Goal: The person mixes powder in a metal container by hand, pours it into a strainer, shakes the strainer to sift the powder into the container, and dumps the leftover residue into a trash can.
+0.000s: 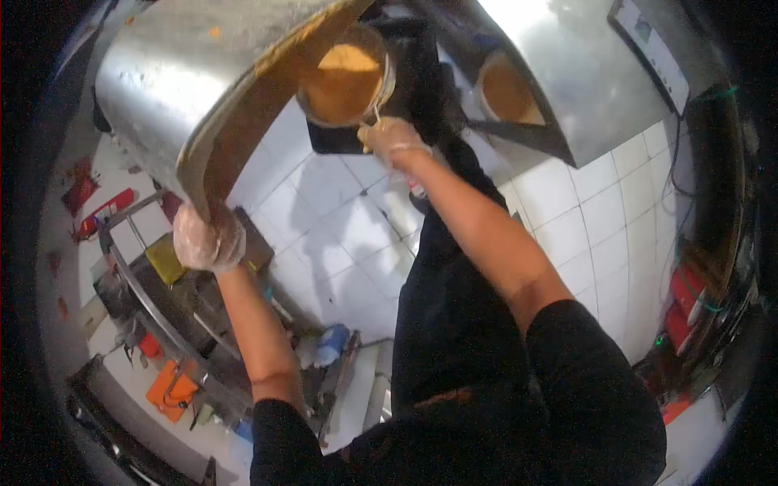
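A large metal drum-like vessel (166,81) is tilted at the upper left, its rim coated with orange-brown residue. My left hand (207,237), in a clear plastic glove, is closed on the lower end of that rim. My right hand (395,139), also gloved, is closed on the handle of a round container (344,85) beside the vessel's rim. Orange-brown powder or paste lies in the container, with a brighter patch at the top. Whether the container touches the vessel cannot be made out.
A second metal housing (567,65) fills the upper right. White tiles (348,235) cover the floor. A curved metal rail (150,300) stands at the left, near an orange item (172,390) and a blue bottle (331,345). Red items (686,300) are at the far right.
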Demonstrator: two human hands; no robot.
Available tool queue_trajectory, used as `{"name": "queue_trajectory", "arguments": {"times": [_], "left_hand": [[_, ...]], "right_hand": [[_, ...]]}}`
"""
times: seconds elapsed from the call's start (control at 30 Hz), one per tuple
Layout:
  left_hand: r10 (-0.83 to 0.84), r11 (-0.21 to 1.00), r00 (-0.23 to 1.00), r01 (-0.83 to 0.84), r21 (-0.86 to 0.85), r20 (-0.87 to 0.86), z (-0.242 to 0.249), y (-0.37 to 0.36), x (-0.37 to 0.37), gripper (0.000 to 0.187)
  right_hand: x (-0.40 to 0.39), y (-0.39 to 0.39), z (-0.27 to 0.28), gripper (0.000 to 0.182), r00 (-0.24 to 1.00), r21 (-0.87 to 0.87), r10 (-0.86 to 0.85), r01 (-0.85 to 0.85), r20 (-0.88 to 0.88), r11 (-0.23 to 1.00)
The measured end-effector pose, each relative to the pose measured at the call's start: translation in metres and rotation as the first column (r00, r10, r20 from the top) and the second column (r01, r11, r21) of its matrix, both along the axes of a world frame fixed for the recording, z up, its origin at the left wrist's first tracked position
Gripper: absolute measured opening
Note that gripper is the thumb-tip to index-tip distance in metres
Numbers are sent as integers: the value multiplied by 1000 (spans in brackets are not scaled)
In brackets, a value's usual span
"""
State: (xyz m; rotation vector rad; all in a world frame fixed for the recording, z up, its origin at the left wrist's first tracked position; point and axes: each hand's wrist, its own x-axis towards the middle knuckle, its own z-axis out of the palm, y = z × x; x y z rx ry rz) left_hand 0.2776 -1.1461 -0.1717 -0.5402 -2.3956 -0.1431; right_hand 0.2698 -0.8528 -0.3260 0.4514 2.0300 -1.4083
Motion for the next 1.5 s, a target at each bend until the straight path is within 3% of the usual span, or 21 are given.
{"name": "queue_trajectory", "arguments": {"times": [0.13,0.23,0.3,0.43,0.5,0.63,0.7,0.73,0.8,0.83,0.9,0.97,1.07,1.1,1.2,1.3,1.4,1.5], "left_hand": [[38,993,999,-40,-106,-22,4,10,2,16],[73,934,991,-108,-339,-113,21,24,4,17],[120,980,991,-110,-163,51,4,12,12,23],[155,987,988,-154,-37,-1,3,13,19,33],[35,999,994,-39,37,106,-13,-4,6,31],[164,983,981,-153,-103,103,-12,-4,22,31],[73,996,996,-75,-50,-43,-20,-3,13,8],[109,966,993,-114,232,36,-20,3,16,8],[114,677,974,-220,702,194,-16,26,25,9],[266,753,964,-228,618,31,-19,33,22,8],[327,721,938,-328,611,118,-26,17,27,6],[604,728,776,-630,272,180,14,49,36,9],[493,634,850,-498,592,186,4,14,51,14],[387,535,871,-480,695,304,-35,-44,73,23],[442,52,793,-489,871,419,39,2,80,28],[540,66,644,-675,735,542,64,-29,114,35],[567,-76,568,-686,724,597,112,-23,138,37],[600,-69,411,-828,556,687,155,-22,163,38]], "right_hand": [[-1,2,4,33,996,31,47,-49,70,998],[4,-1,2,37,997,64,65,-67,38,996],[7,1,-5,37,994,49,101,-103,34,994],[10,3,3,34,997,12,72,-72,-24,997],[-3,9,2,35,997,50,74,-72,-29,996],[10,3,-9,36,1000,-10,-6,6,-22,1000],[11,2,-15,36,999,64,28,-26,-38,998],[13,3,-11,36,1000,47,5,-6,23,999],[13,10,3,35,990,11,-33,32,139,999],[20,13,-12,35,999,-25,-21,23,47,999],[26,16,-21,34,988,-27,-48,52,144,998],[27,25,-13,32,977,-39,-52,62,205,997],[34,39,2,30,978,-67,-23,38,209,997],[43,46,-8,29,983,-70,-11,24,184,997],[57,55,14,28,990,-91,-48,60,132,994],[75,57,44,26,981,-157,-162,177,104,972],[82,65,110,25,978,-160,-132,159,163,974],[98,70,176,26,975,-208,-108,148,193,967]]}}
